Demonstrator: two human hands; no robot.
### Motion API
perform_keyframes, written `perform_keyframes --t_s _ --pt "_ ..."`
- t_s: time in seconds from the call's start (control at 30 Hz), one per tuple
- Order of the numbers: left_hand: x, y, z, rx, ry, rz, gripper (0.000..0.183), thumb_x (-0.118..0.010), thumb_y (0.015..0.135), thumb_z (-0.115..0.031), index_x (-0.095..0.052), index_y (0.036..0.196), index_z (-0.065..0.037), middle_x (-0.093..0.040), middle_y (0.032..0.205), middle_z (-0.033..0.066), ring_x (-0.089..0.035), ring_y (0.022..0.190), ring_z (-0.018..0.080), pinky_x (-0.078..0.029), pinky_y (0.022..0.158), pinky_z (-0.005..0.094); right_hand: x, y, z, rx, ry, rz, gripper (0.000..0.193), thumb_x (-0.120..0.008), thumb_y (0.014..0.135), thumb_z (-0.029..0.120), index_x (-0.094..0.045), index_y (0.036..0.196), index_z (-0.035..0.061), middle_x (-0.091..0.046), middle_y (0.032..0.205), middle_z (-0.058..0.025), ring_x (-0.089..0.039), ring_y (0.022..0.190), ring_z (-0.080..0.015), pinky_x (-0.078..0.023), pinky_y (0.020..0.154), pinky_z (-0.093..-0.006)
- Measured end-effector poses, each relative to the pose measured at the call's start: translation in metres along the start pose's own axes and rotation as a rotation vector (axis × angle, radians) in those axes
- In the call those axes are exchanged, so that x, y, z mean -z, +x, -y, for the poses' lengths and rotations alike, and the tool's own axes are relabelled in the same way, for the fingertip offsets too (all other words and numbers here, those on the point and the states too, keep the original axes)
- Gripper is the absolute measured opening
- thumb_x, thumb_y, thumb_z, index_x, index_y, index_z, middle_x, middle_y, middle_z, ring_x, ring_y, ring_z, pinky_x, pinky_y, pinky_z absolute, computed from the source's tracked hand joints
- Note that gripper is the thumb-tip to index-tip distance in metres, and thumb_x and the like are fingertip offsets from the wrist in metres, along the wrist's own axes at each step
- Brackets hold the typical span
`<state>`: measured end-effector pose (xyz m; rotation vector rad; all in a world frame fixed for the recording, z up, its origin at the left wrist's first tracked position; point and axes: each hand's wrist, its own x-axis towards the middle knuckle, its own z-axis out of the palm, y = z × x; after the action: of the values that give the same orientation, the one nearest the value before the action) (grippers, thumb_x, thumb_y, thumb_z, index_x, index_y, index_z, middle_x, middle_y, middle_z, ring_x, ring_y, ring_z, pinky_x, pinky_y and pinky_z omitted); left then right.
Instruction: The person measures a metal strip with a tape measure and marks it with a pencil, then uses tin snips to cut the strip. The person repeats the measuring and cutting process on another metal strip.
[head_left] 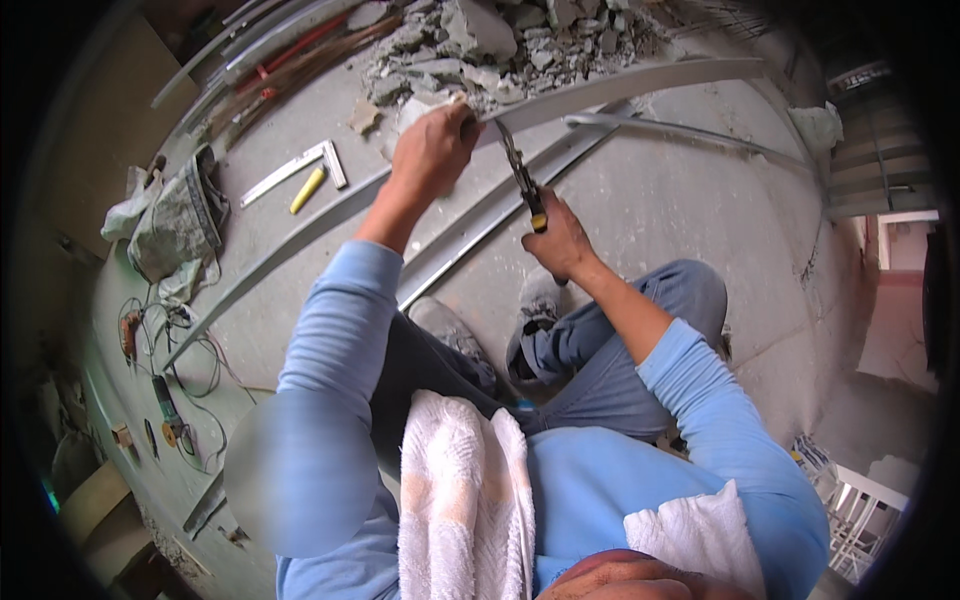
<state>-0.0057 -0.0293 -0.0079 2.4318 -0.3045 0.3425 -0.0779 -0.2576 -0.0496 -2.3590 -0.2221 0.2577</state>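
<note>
A long, thin galvanized metal channel [620, 92] is raised across the front of me, from lower left to upper right. My left hand [435, 150] is closed around it near its middle. Just right of that grip, tin snips [522, 180] have their jaws at the channel's edge; whether they bite into it is too small to tell. Wrapped around the snips' dark and yellow handles is my right hand [562, 240]. Beneath, on the floor between my hands and shoes, lies another metal channel [480, 218].
Broken concrete rubble [480, 40] is heaped ahead. A metal square [290, 172] and yellow-handled tool [308, 190] lie left, near a crumpled grey sack [180, 225]. Farther down are an angle grinder [168, 408], an orange power tool [130, 335] and cords. Another metal profile [700, 133] lies right.
</note>
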Motion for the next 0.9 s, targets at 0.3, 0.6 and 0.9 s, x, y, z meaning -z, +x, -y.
perform_keyframes --t_s 0.3,0.6,0.9 --pt "0.006 0.005 -0.011 0.104 0.056 0.09 0.026 -0.063 0.095 -0.03 -0.065 0.099 -0.004 -0.07 0.095 0.0217 -0.067 0.09 0.0437 -0.052 0.077 0.0511 -0.001 -0.001 -0.001 0.062 0.042 -0.029 0.065 -0.063 0.075 0.014 -0.047 0.136 -0.0003 -0.059 0.118 -0.029 -0.054 0.116 -0.0454 -0.045 0.103 -0.0487" --pt "0.006 0.002 0.006 0.138 0.01 0.201 0.043 -0.061 0.099 -0.042 -0.068 0.093 0.0 -0.067 0.081 0.025 -0.065 0.078 0.0435 -0.049 0.07 0.0486 -0.003 -0.003 -0.002 -0.043 0.042 0.037 0.062 -0.064 0.076 0.019 -0.05 0.132 -0.002 -0.061 0.116 -0.0296 -0.057 0.114 -0.0452 -0.047 0.101 -0.0472" --pt "0.004 0.003 0.01 0.12 0.035 0.181 0.042 -0.06 0.1 -0.041 -0.07 0.096 -0.001 -0.067 0.079 0.0221 -0.066 0.074 0.0386 -0.049 0.069 0.0461 -0.001 -0.002 0.004 -0.048 0.021 0.025 0.058 -0.063 0.076 0.019 -0.051 0.13 -0.0014 -0.062 0.113 -0.0294 -0.059 0.112 -0.0459 -0.047 0.099 -0.0483"
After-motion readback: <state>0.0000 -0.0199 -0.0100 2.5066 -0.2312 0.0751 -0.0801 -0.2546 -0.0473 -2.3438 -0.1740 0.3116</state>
